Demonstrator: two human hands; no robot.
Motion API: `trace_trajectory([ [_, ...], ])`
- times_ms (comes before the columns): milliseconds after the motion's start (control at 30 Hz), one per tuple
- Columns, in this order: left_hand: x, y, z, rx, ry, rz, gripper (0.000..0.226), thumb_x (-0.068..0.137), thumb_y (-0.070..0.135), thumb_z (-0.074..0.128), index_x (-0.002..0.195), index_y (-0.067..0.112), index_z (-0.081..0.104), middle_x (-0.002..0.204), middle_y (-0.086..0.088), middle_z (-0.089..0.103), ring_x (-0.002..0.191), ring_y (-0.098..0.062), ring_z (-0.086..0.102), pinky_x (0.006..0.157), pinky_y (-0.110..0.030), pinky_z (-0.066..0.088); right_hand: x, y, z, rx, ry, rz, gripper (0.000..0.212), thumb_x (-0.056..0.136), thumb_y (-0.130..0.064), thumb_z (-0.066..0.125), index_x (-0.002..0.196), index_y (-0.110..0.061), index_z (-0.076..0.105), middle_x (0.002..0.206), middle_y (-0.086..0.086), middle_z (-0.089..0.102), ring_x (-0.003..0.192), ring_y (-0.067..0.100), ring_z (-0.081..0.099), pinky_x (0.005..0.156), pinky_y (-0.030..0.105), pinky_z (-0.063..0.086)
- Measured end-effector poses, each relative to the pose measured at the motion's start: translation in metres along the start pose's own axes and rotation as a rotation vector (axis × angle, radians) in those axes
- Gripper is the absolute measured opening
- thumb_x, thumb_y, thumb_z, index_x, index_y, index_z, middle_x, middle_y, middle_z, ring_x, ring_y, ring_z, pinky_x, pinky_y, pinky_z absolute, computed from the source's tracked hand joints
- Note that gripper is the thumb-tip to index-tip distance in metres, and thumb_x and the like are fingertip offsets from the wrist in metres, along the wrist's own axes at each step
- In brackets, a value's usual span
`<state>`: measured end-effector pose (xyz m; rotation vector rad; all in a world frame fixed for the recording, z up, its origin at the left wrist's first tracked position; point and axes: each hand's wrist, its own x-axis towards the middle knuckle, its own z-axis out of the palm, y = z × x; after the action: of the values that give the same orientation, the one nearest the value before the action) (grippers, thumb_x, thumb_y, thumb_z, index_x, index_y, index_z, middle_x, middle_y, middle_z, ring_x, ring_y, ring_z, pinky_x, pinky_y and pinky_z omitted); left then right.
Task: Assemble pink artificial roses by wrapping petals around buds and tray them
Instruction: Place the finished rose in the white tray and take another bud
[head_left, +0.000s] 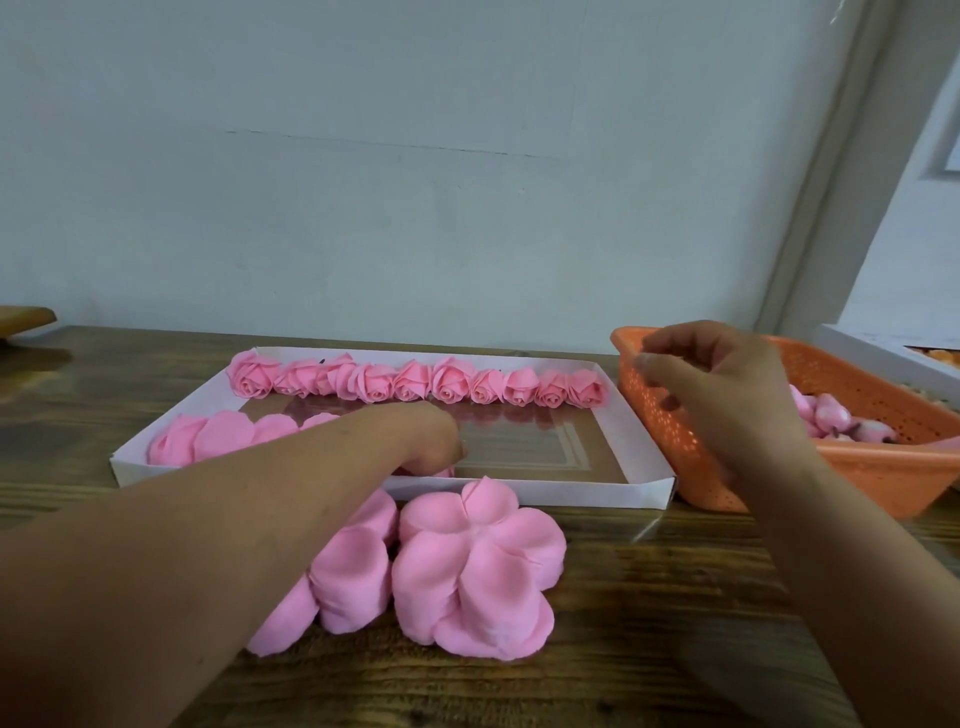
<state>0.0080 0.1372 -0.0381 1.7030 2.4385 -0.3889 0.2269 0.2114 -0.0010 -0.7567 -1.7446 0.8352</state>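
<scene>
A white tray (644, 457) holds a row of several finished pink roses (415, 384) along its far side and loose petals (218, 436) at its near left. My left hand (421, 441) reaches down into the tray's near edge onto pink petals; whether it grips one I cannot tell. In front of the tray lie stacks of flower-shaped pink petals (472, 566). My right hand (722, 384) hovers over the orange basket (883, 478), fingers curled and apart, holding nothing I can see. Pink buds (831, 415) lie inside the basket.
The wooden table (649, 649) backs onto a pale wall. A white box (872, 348) stands behind the basket at the far right. A wooden object (26, 317) sits at the far left edge.
</scene>
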Motion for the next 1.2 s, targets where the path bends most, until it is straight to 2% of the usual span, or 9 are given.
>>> trace_trajectory([
  [100, -0.003, -0.002, 0.000, 0.021, 0.031, 0.002, 0.036, 0.104, 0.018, 0.032, 0.132, 0.003, 0.049, 0.131, -0.017, 0.053, 0.113, -0.033, 0.054, 0.092, -0.039, 0.045, 0.021, 0.002, -0.019, -0.058, 0.018, 0.036, 0.010, 0.078, -0.014, 0.071, 0.078, -0.023, 0.066, 0.068, 0.002, 0.065, 0.045, 0.003, 0.055, 0.043, 0.022, 0.047],
  [267, -0.007, -0.007, 0.003, -0.155, 0.113, -0.011, 0.043, 0.100, 0.036, 0.040, 0.133, 0.007, 0.044, 0.129, -0.013, 0.055, 0.105, -0.027, 0.052, 0.080, -0.031, 0.037, 0.074, 0.019, -0.053, -0.438, -0.069, 0.130, 0.015, 0.072, -0.004, 0.076, 0.084, -0.001, 0.067, 0.065, 0.009, 0.060, 0.059, 0.021, 0.053, 0.059, 0.030, 0.043],
  [467, -0.011, -0.010, -0.002, -0.227, 0.208, -0.029, 0.062, 0.093, 0.055, 0.044, 0.137, 0.011, 0.043, 0.129, -0.011, 0.057, 0.116, -0.028, 0.054, 0.093, -0.035, 0.045, 0.085, 0.034, -0.078, -1.084, -0.541, 0.463, 0.022, 0.076, -0.013, 0.076, 0.093, -0.002, 0.069, 0.065, 0.009, 0.062, 0.050, 0.017, 0.056, 0.041, 0.020, 0.042],
  [567, -0.020, -0.007, -0.015, -0.241, 0.428, 0.062, 0.042, 0.092, 0.043, 0.056, 0.117, 0.009, 0.063, 0.111, -0.011, 0.064, 0.101, -0.026, 0.057, 0.080, -0.030, 0.044, 0.081, 0.043, -0.075, -1.360, -0.704, 0.396, 0.032, 0.088, -0.025, 0.061, 0.116, -0.010, 0.064, 0.106, 0.008, 0.065, 0.092, 0.022, 0.063, 0.073, 0.026, 0.052],
  [633, -0.029, -0.002, -0.021, -0.294, 0.459, 0.162, 0.027, 0.088, 0.031, 0.063, 0.099, 0.007, 0.072, 0.093, -0.009, 0.069, 0.081, -0.020, 0.056, 0.069, -0.026, 0.041, 0.077, 0.045, -0.069, -1.511, -0.831, 0.331, 0.038, 0.093, -0.032, 0.050, 0.128, -0.019, 0.053, 0.132, 0.006, 0.045, 0.113, 0.019, 0.046, 0.096, 0.026, 0.039],
  [733, -0.044, 0.006, -0.023, -0.338, 0.313, 0.230, 0.013, 0.084, 0.020, 0.067, 0.082, 0.009, 0.072, 0.074, -0.002, 0.066, 0.063, -0.011, 0.052, 0.054, -0.015, 0.039, 0.078, 0.047, -0.066, -1.510, -0.897, 0.350, 0.031, 0.094, -0.030, 0.048, 0.124, -0.026, 0.056, 0.131, -0.001, 0.041, 0.108, 0.015, 0.037, 0.094, 0.025, 0.034],
  [867, -0.053, 0.017, -0.017, -0.232, 0.238, 0.200, 0.017, 0.082, 0.018, 0.065, 0.073, 0.003, 0.066, 0.065, -0.008, 0.056, 0.063, -0.020, 0.046, 0.057, -0.027, 0.036, 0.085, 0.056, -0.068, -1.528, -0.936, 0.339, 0.031, 0.092, -0.034, 0.051, 0.122, -0.027, 0.058, 0.139, 0.003, 0.040, 0.106, 0.015, 0.036, 0.095, 0.028, 0.034],
  [967, -0.054, 0.024, -0.015, -0.219, 0.294, 0.162, 0.012, 0.081, 0.015, 0.064, 0.072, 0.007, 0.060, 0.063, -0.008, 0.049, 0.066, -0.023, 0.045, 0.062, -0.031, 0.039, 0.088, 0.063, -0.067, -1.520, -0.942, 0.349, 0.035, 0.091, -0.035, 0.052, 0.125, -0.025, 0.054, 0.140, 0.004, 0.037, 0.122, 0.022, 0.037, 0.105, 0.036, 0.034],
  [1200, -0.056, 0.030, -0.007, -0.235, 0.265, 0.102, 0.021, 0.076, 0.020, 0.065, 0.061, 0.011, 0.054, 0.058, -0.007, 0.043, 0.062, -0.022, 0.040, 0.055, -0.027, 0.033, 0.091, 0.061, -0.065, -1.496, -0.903, 0.260, 0.028, 0.093, -0.031, 0.050, 0.119, -0.028, 0.061, 0.114, 0.000, 0.049, 0.096, 0.012, 0.047, 0.089, 0.025, 0.041],
])
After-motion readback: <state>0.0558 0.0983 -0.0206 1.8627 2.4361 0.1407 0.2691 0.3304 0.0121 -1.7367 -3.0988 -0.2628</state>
